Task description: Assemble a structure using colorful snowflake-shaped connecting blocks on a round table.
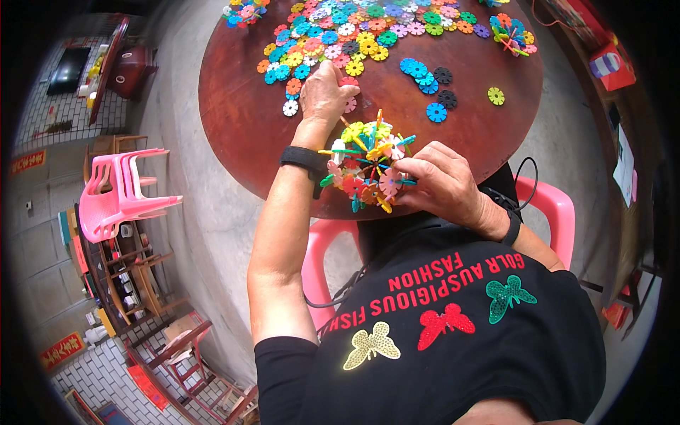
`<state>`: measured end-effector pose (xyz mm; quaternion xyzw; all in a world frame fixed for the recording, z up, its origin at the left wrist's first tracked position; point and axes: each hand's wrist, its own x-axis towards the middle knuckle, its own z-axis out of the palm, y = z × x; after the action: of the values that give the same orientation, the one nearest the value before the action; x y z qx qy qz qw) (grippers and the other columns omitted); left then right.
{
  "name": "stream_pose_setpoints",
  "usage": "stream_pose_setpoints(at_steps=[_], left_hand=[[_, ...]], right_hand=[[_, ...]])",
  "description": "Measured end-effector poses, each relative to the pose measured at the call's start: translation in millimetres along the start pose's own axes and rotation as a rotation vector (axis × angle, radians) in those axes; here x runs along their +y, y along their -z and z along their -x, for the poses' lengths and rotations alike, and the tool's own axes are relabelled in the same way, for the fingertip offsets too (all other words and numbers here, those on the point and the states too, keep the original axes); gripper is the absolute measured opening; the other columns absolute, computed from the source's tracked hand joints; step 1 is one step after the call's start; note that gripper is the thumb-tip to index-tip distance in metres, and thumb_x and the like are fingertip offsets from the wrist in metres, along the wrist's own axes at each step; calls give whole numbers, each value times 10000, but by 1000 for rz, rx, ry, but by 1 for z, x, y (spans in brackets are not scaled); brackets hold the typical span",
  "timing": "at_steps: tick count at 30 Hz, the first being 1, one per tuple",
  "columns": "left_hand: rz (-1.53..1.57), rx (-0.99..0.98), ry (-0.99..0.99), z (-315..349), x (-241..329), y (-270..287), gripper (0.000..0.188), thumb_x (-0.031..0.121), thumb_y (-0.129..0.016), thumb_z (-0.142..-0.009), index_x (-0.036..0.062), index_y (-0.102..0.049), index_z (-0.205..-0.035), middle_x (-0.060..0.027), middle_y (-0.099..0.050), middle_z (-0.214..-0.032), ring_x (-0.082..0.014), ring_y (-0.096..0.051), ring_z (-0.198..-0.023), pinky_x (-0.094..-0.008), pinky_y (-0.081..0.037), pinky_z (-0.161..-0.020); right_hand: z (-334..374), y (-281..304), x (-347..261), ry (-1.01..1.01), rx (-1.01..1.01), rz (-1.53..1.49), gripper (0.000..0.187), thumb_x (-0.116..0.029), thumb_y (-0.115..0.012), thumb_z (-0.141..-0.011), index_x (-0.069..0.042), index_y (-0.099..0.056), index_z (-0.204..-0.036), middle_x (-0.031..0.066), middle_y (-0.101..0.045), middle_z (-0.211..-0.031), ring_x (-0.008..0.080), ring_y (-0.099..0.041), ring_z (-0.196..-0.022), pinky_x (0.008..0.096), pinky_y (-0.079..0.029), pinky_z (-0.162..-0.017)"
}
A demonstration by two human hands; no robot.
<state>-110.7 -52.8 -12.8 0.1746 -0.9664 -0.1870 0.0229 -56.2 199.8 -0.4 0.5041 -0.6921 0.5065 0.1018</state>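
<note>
The flower cluster [373,154] in my grip looks like smooth plastic. The table [248,134] shines like glossy wood; my wristband [303,159] looks matt cloth.

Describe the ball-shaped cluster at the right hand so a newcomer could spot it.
Start at the round reddish-brown table and follow it to the edge nearest the person's black shirt. There, the right hand holds a rounded cluster of interlocked multicoloured notched discs. Similar clusters sit farther off, but only this one is in a hand.

I see multicoloured openwork plastic-disc ball [388,182]; mottled red-brown round table [248,127]; pink plastic chair [106,212], left; black shirt [453,379], yellow, red, green butterflies [433,328].
</note>
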Motion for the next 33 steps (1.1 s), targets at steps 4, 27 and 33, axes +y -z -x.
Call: stream_pose_setpoints(at_steps=[4,27,33], left_hand=[[188,37,-23,7,-12,1,335,178,-812,-716,37,-613,-945,-151,-702,-876,-302,-693,-844,-400,-539,-750],[298,305,-560,166,30,66,174,101,-798,-661,124,-720,-814,8,-664,-780,-191,-602,-824,-320,-417,-825],[287,284,-533,167,31,66,157,98,-790,-677,121,-711,-810,4,-667,-770,-186,-606,-799,-323,-409,-836]], right_hand=[[0,-3,-2,4,10,43,432,-166,-821,-665,-63,-618,-1032,76,-579,-819,260,-589,-724,363,-506,-672],[0,-3,3,-100,11,-89,252,-102,-779,-698,-70,-634,-903,93,-564,-828,280,-584,-779,381,-495,-686],[4,-3,4,-107,18,-75,297,-137,-786,-692,-74,-634,-939,97,-568,-836,286,-591,-791,387,-504,-699]])
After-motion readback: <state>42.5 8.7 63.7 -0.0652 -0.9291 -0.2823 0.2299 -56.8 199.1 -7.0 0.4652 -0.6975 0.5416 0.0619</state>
